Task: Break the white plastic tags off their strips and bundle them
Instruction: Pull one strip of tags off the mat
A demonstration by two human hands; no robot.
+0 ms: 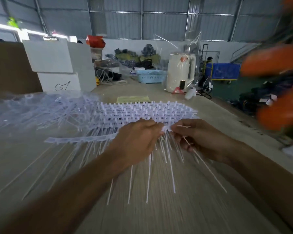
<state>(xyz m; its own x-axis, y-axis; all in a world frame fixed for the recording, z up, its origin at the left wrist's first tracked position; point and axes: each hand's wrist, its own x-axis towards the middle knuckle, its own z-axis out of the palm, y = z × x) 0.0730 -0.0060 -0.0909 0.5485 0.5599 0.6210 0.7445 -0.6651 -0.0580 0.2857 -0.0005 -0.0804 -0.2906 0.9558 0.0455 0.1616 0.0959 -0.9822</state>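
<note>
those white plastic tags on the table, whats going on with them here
A person is working at a table with both bare hands. The left hand and right hand pinch the near edge of a strip of white plastic tags, whose thin tails fan out toward the person. The right hand also holds a few loose tags. More stacked strips lie just behind, and a tangled pile of clear plastic pieces sits to the left. No finished bundle is visible.

Near table (pixel 41 166) bare; tag strips (pixel 147 112) block ahead.
</note>
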